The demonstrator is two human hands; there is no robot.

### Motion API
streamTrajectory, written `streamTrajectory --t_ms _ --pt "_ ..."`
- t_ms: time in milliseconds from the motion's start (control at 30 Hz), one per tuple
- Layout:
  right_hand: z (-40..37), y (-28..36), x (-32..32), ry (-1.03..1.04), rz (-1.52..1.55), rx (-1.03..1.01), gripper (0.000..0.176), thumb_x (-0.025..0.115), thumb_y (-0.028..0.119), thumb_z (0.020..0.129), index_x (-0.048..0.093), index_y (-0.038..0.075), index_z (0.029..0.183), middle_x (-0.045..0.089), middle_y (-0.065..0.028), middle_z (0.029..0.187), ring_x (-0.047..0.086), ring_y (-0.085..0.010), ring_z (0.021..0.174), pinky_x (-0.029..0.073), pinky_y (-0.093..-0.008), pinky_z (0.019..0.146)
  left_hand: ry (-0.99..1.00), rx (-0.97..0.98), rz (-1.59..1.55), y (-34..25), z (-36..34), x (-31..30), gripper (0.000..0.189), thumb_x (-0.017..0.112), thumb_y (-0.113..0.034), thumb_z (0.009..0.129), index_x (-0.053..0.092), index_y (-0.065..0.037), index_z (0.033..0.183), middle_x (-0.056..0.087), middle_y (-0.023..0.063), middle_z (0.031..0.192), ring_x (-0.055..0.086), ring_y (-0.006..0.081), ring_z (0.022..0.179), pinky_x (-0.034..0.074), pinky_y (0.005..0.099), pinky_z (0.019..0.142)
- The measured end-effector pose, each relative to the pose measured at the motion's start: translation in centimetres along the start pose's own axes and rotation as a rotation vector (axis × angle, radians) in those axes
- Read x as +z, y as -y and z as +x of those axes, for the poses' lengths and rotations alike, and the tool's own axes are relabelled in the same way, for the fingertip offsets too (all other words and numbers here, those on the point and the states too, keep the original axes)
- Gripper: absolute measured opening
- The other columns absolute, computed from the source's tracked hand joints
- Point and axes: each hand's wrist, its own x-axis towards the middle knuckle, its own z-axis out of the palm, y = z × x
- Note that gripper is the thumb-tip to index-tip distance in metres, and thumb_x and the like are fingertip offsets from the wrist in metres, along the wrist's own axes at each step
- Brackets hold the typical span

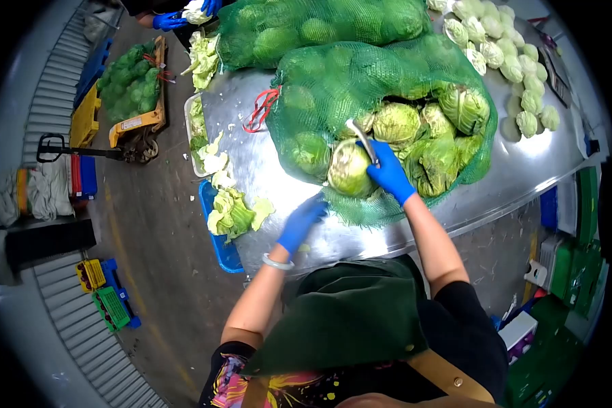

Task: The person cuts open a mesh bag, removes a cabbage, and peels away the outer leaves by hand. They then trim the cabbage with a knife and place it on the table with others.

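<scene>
My right hand point(389, 171), in a blue glove, grips a knife point(362, 138) whose blade rests on a round green cabbage point(347, 170) at the mouth of an open green net sack point(333, 81). The sack lies on a steel table point(523, 170) and holds several more cabbages point(396, 122). My left hand point(302, 221), also gloved in blue, hovers over the table's near edge just left of that cabbage, fingers slightly curled and holding nothing.
A second full net sack point(319, 27) lies behind. Trimmed pale cabbages point(510, 61) are piled at the table's far right. Loose leaves fill a blue crate point(228, 217) at the left. Another person's blue-gloved hands point(166, 20) work at the far end. A pallet truck carries bagged cabbages point(126, 85).
</scene>
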Motion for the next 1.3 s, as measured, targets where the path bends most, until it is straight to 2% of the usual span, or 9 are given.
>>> streamTrajectory --t_ms 167,333,567,800,900,1033,1100,1167,1300 --pt "-7.1 2.6 -1.7 0.217 0.489 0.247 0.051 0.053 0.001 0.075 0.064 0.008 0.124 0.068 -0.0036 0.093 0.054 -0.0107 0.065 0.047 -0.0265 0.065 0.039 -0.294 -0.663 6.6 -1.0 4.7 0.071 0.053 -0.037 0.101 0.012 -0.021 0.157 0.038 0.0116 0.15 0.054 0.0242 0.124 0.051 0.0414 0.093" --pt "-12.3 -0.7 2.7 0.082 0.364 0.358 0.055 0.054 0.0 0.075 0.061 0.007 0.129 0.069 -0.0048 0.104 0.055 -0.0109 0.073 0.048 -0.0264 0.071 0.035 -0.151 -0.653 9.6 -2.5 6.8 0.085 0.067 -0.007 0.089 0.016 -0.019 0.155 0.035 0.0116 0.15 0.047 0.0282 0.132 0.056 0.0416 0.092" --pt "-13.0 6.4 6.2 0.064 0.415 0.323 0.042 0.056 0.003 0.079 0.062 0.006 0.121 0.063 -0.0067 0.1 0.058 -0.0139 0.079 0.049 -0.0284 0.074 -0.311 -0.063 -0.673 1.3 -7.2 0.9 0.076 0.065 -0.021 0.093 0.023 -0.004 0.154 0.038 0.0177 0.15 0.04 0.0251 0.136 0.035 0.0364 0.112" --pt "-13.2 6.5 14.3 0.524 0.977 0.943 0.03 0.062 0.023 0.094 0.056 0.002 0.116 0.063 -0.0117 0.093 0.066 -0.0192 0.073 0.058 -0.0324 0.063 -0.381 0.224 0.531 2.8 -10.9 -8.3 0.094 0.086 -0.022 0.071 0.036 -0.002 0.148 0.035 0.0207 0.153 0.038 0.0309 0.139 0.033 0.0414 0.114" --pt "-12.9 6.0 14.2 0.531 0.723 0.834 0.031 0.063 0.026 0.094 0.057 0.004 0.116 0.064 -0.01 0.088 0.065 -0.018 0.068 0.057 -0.0328 0.06 -0.42 0.264 0.86 4.2 -11.7 -6.9 0.095 0.09 -0.021 0.065 0.041 -0.002 0.145 0.031 0.0232 0.155 0.039 0.0348 0.138 0.037 0.0442 0.112" --pt "-11.6 7.9 12.9 0.284 0.304 0.229 0.044 0.075 0.025 0.087 0.057 0.005 0.121 0.063 -0.0071 0.094 0.06 -0.0155 0.075 0.051 -0.0297 0.067 -0.74 0.315 0.558 8.7 -11.9 -5.1 0.094 0.09 -0.027 0.066 0.043 0.002 0.142 0.035 0.0249 0.151 0.042 0.0353 0.135 0.037 0.0421 0.112" --pt "-10.3 11.0 11.6 0.398 0.333 0.326 0.053 0.08 0.023 0.081 0.056 0.005 0.125 0.06 -0.0092 0.109 0.061 -0.0181 0.094 0.052 -0.031 0.077 -0.668 0.138 0.154 8.8 -11.9 -4.4 0.092 0.089 -0.024 0.068 0.042 0.002 0.143 0.041 0.0229 0.146 0.043 0.0334 0.133 0.038 0.04 0.111" --pt "-10.0 10.5 13.6 0.345 0.497 0.143 0.073 0.086 0.02 0.075 0.05 0.005 0.136 0.052 -0.0093 0.129 0.054 -0.0214 0.121 0.049 -0.0335 0.095 -0.701 0.171 0.29 5.4 -11.8 -4.0 0.076 0.087 -0.018 0.071 0.051 -0.001 0.136 0.05 0.0168 0.138 0.053 0.0257 0.123 0.045 0.0355 0.102" --pt "-7.9 9.7 15.0 0.323 0.228 -0.113 0.073 0.086 0.025 0.073 0.051 0.006 0.135 0.053 -0.0127 0.13 0.051 -0.0266 0.123 0.046 -0.0374 0.099 -0.674 0.264 0.456 2.7 -10.5 -3.6 0.035 0.08 -0.005 0.077 0.069 -0.003 0.11 0.065 0.0013 0.099 0.055 0.0082 0.07 0.049 0.0234 0.069"
